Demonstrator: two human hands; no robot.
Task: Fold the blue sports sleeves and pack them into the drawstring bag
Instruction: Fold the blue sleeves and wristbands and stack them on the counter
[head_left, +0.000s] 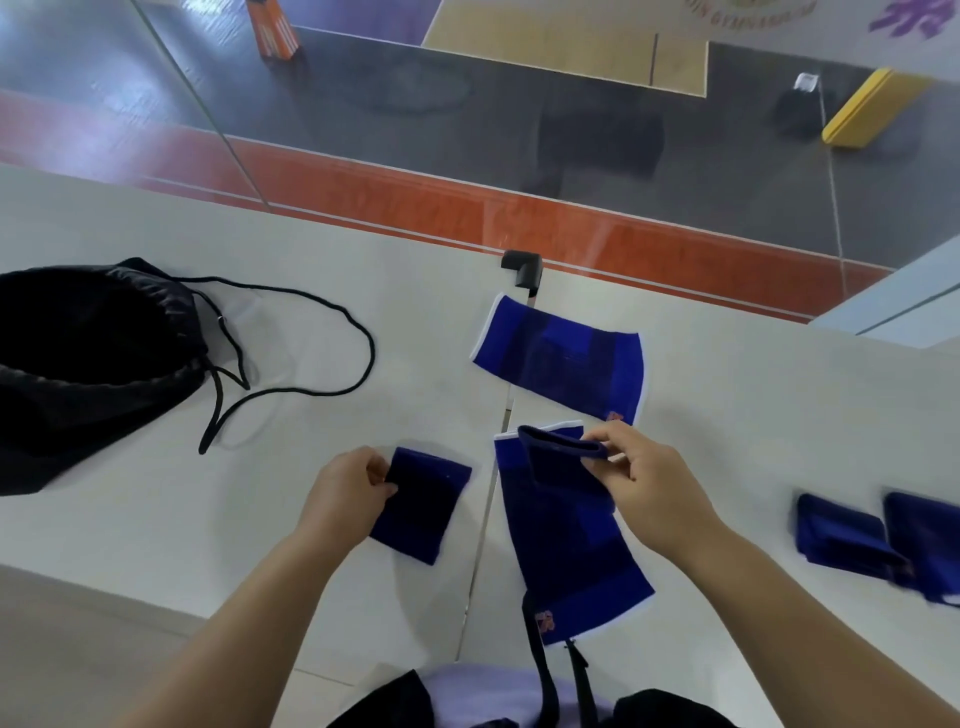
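A small folded blue sleeve (423, 504) lies on the white table, and my left hand (349, 493) pinches its left edge. My right hand (647, 486) grips a narrow dark blue band (563, 446) held just above a long blue sleeve (571, 545) that lies flat in front of me. Another flat blue sleeve (563, 358) with white trim lies farther back. Folded blue sleeves (872, 540) sit at the right, blurred. The black drawstring bag (88, 364) lies at the left with its mouth open and its cords (322, 358) looped across the table.
The work surface is two white tables (260, 545) pushed together, with a seam and a black corner guard (522, 267) between them. Beyond the far edge is a mirror wall showing an orange band and a yellow block (865, 111). A black strap (540, 670) hangs at my chest.
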